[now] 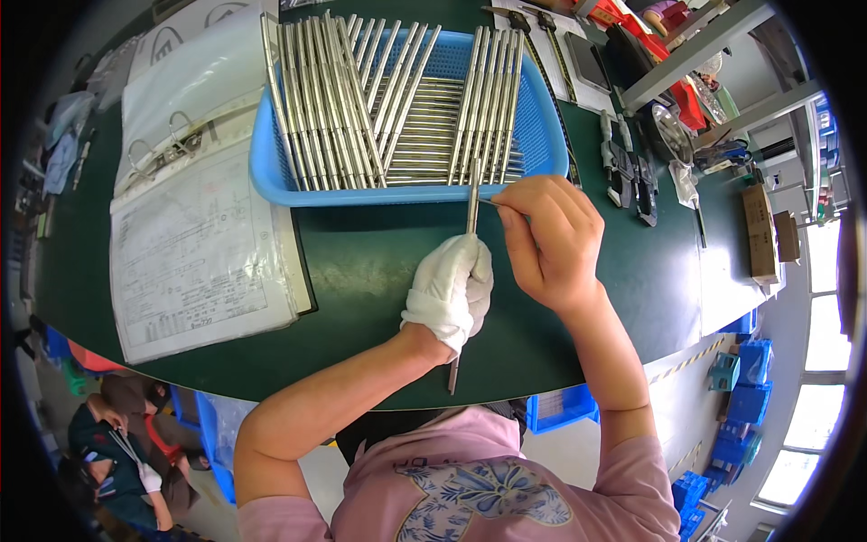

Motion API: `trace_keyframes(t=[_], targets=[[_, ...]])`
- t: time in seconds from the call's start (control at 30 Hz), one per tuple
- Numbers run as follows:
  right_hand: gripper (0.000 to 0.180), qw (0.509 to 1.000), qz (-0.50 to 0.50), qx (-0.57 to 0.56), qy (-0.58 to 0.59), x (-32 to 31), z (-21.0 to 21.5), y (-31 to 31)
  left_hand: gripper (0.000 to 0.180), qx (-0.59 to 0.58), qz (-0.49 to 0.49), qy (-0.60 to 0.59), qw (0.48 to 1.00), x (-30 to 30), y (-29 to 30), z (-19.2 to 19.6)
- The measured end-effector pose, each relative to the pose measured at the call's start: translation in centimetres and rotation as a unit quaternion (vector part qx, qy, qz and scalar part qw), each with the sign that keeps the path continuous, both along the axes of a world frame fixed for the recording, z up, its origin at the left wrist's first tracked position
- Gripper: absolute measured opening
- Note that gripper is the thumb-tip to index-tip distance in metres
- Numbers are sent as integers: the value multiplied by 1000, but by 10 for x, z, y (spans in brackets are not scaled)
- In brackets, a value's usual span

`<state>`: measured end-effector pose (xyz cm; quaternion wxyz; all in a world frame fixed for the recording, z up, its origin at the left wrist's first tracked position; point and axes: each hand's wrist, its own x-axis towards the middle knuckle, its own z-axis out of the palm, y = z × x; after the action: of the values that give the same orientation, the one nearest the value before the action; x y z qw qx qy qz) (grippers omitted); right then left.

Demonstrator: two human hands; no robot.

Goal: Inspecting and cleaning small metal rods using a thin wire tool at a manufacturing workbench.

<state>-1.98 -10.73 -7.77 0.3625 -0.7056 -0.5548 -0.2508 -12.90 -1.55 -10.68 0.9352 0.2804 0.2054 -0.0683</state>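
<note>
My left hand [449, 285], in a white glove, is closed round a slim steel rod [473, 200]. The rod's upper end rises in front of the blue basket's near rim, and its lower end shows below my wrist. Bare, my right hand [555, 237] pinches a small thin dark piece [490, 202] against or very near the rod's side; its kind is too small to make out. Beyond both hands stands a blue plastic basket [361, 196] filled with several layers of similar steel rods [325, 108], some lengthwise, some crosswise.
An open ring binder [203, 244] with drawings lies on the green table [361, 271] at left. Calipers [617, 158] and another dark measuring tool [644, 185] lie at right, beside a shelf frame [673, 77]. A cardboard box [760, 235] is farther right. Another person [122, 461] sits at lower left.
</note>
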Motion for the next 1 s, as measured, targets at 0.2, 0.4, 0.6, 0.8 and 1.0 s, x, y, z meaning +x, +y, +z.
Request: trace_keyframes(t=[0.2,0.4,0.6,0.8,1.0], targets=[[9,999,-26,-21,-33,-5,2,4,29,8,1,-5,1000,-1,1,-1],[9,996,-55,-52,-46,-7,8,3,21,70,37,-15,997,-3,-7,1],[12,993,-83,-45,-74,-4,8,6,13,287,191,-73,936,-3,-17,-10],[13,993,-49,10,-103,-2,3,2,11,442,173,-116,873,-5,-11,-14],[11,995,-47,47,-73,0,2,-4,11,405,154,-81,898,-2,-6,-3]])
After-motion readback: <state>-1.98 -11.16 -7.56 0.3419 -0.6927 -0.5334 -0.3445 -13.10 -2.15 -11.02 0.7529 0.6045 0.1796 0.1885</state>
